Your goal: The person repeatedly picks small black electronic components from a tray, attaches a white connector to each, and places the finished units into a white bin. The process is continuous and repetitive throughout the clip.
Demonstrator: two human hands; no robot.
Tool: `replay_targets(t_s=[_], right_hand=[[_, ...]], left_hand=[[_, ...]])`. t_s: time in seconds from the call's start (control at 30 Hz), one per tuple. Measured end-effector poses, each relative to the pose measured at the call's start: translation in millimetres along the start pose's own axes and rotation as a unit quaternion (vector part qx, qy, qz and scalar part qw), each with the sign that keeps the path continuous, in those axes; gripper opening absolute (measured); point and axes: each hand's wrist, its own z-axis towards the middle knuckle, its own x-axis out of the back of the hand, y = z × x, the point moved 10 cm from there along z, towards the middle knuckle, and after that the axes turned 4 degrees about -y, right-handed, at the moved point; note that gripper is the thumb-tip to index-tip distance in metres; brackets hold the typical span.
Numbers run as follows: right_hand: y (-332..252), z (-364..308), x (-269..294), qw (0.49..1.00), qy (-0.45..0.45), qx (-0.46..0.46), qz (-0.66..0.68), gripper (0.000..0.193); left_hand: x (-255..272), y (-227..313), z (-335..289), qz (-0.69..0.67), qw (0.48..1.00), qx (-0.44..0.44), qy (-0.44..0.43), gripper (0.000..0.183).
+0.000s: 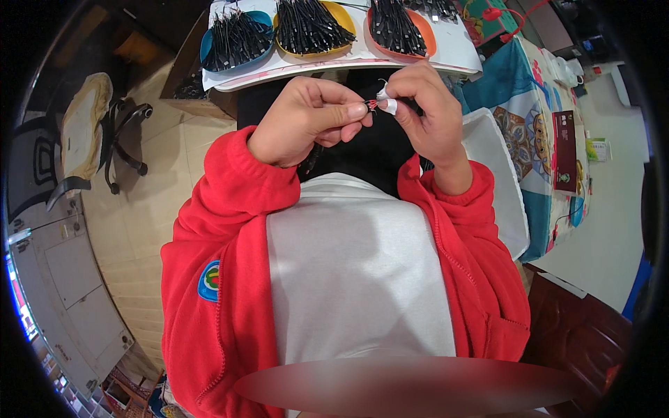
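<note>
Two bare hands meet at 12 o'clock on the view's dial, taken from its centre, over the wearer's dark-clothed lap. The left hand, towards 11, is pinched narrow, thumb on forefinger, gripping a small dark piece with fine red wires. The right hand, at 1, is likewise narrowed, its fingertips meeting the wire ends; whether it grips them firmly cannot be told. White wraps cover its thumb and forefinger tips, presumably as protection against thin strands. The piece sits between both thumbs, probably because strands so small need steadying from one side while the other side is handled.

Three trays stand on the white table beyond: a blue tray at 11, a yellow tray at 12, an orange tray between 12 and 1. Each bears bundled black cables, apparently set near for short reach. A white bin stands towards 3, just beside the right sleeve; its purpose is undetermined.
</note>
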Motion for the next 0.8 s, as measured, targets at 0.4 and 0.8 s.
replay_targets(t_s=[0.4, 0.8], right_hand=[[57, -61, -51, 0.836, -0.03, -0.364, 0.409, 0.019], [39, -35, -20, 0.978, -0.021, -0.187, 0.094, 0.01]], left_hand=[[-40, 41, -28, 0.591, 0.713, -0.358, 0.124, 0.011], [-41, 38, -26, 0.601, 0.696, -0.37, 0.131, 0.013]])
